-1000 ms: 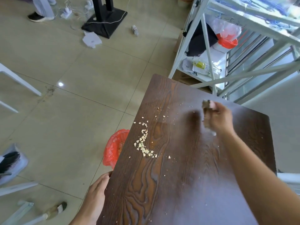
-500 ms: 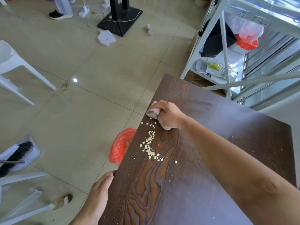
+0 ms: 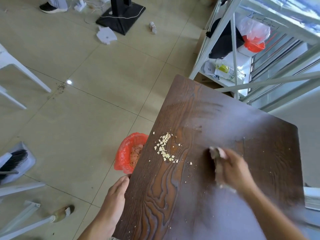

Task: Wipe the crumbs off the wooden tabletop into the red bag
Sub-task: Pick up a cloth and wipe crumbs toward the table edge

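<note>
A dark wooden tabletop [image 3: 173, 196] fills the lower right. Pale crumbs [image 3: 163, 148] lie in a loose line near its left edge, with scattered specks further right. Below that edge, on the floor, stands an open red bag [image 3: 124, 153] with brownish debris inside. My right hand [image 3: 232, 168], blurred by motion, is shut on a greyish cloth [image 3: 216, 153] pressed on the tabletop right of the crumbs. My left hand [image 3: 116, 196] grips the table's left edge, just below the bag.
A white metal rack [image 3: 232, 49] with bags and packets stands beyond the table's far corner. A dustpan with a brush [image 3: 13, 161] lies on the tiled floor at left, white chair legs [image 3: 20, 75] above it, a black stand base [image 3: 121, 16] at the top.
My right hand swept with the cloth from the table's far right to the crumbs near the left edge, then back right and nearer. The crumb pile drew tighter. My left hand stayed.
</note>
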### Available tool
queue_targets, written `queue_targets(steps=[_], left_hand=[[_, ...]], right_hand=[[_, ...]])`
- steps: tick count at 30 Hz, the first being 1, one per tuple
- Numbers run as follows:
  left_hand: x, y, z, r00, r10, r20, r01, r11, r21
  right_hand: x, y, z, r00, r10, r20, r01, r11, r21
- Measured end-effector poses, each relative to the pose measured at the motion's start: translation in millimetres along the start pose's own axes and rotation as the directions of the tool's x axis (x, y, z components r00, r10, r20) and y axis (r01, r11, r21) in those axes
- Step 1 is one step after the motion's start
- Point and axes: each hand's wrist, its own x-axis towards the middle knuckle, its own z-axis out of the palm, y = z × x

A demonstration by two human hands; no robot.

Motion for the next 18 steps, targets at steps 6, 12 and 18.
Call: queue_targets(steps=[6,12,18], left_hand=[[-22,25,7,0.996,0.001,0.090,0.000,1.000,-0.017],[-18,21,5,0.996,0.056,0.071,-0.053,0.998,-0.034],[-16,20,1,0.992,0.049,0.113,-0.050,0.999,0.008]], right_hand=[[-34,-71,95,0.948,0.097,-0.304,-0.038,0.980,0.193],[0,-131,132,0.995,-0.008,-0.104,0.024,0.988,0.151],[17,-149,140,0.981,-0.189,0.040,0.188,0.981,0.038]])
